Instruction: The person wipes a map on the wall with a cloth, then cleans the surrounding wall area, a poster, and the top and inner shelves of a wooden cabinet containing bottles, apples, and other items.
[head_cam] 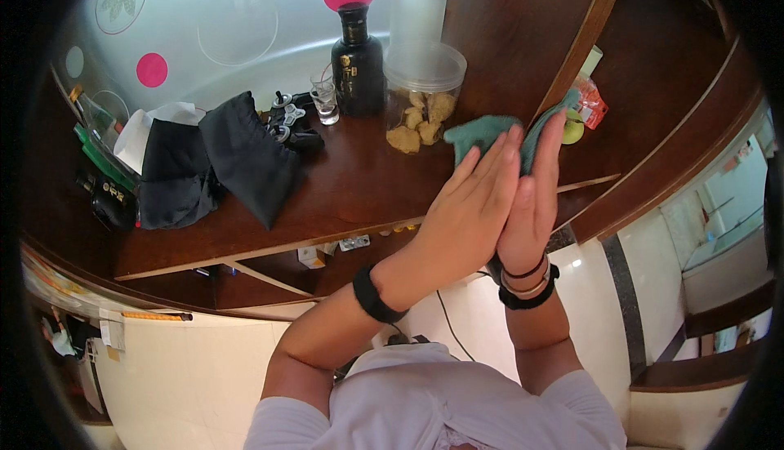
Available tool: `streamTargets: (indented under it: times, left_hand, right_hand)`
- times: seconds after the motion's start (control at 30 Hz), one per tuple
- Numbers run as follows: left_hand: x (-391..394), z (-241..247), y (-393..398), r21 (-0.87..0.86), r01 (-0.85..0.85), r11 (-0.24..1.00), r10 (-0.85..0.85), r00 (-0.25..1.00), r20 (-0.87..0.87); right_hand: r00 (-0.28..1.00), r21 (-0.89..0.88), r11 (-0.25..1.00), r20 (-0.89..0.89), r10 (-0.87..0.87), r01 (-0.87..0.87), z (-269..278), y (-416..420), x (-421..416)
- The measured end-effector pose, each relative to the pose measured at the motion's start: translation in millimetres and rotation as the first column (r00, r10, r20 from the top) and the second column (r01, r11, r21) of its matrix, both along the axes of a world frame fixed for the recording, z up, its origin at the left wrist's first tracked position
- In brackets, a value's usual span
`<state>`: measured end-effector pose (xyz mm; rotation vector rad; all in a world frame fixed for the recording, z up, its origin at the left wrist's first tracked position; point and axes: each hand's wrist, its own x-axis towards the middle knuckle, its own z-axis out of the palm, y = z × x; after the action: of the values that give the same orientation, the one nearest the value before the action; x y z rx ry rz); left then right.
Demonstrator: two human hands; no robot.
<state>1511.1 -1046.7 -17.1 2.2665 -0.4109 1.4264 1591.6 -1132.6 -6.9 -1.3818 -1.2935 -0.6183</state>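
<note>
Both my hands are at the upright wooden divider [579, 52] of a dark wooden shelf, palms turned toward each other. A green cloth [484, 134] lies around the divider's front edge, one part on each side. My left hand [471, 211] presses on it from the left with fingers together. From the right, my right hand [538, 205] holds it against the wood. Just left of the cloth stands a clear plastic jar [424, 101] with brown lumpy pieces inside. A green round fruit [572, 126] and a red packet [591, 102] lie right of the divider.
On the shelf are a black bottle [357, 70], a frosted white bottle [419, 9], a small shot glass [324, 102], black fabric pouches [248, 156], a black and silver device [288, 113] and a green bottle [101, 156]. Small boxes [311, 257] sit in a compartment below.
</note>
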Motion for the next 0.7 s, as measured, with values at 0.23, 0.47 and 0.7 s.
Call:
streamTargets:
  times: [0.23,0.47,0.7]
  left_hand:
    - [-41.0,-45.7,1.5,0.056,-0.148,0.987,0.158,0.926,-0.342]
    - [-30.9,-22.5,3.5,0.058,-0.171,0.983,0.181,0.942,-0.282]
    - [-28.8,11.4,12.5,-0.113,-0.190,0.975,0.150,0.944,-0.293]
  right_hand:
    - [0.987,-0.209,0.965,0.002,-0.160,0.157,-56.8,-6.2,-17.9]
    - [0.975,-0.152,0.969,0.137,-0.176,0.196,-21.4,-2.6,-4.8]
    - [0.950,-0.025,0.973,0.222,-0.218,0.229,20.9,13.4,-1.4]
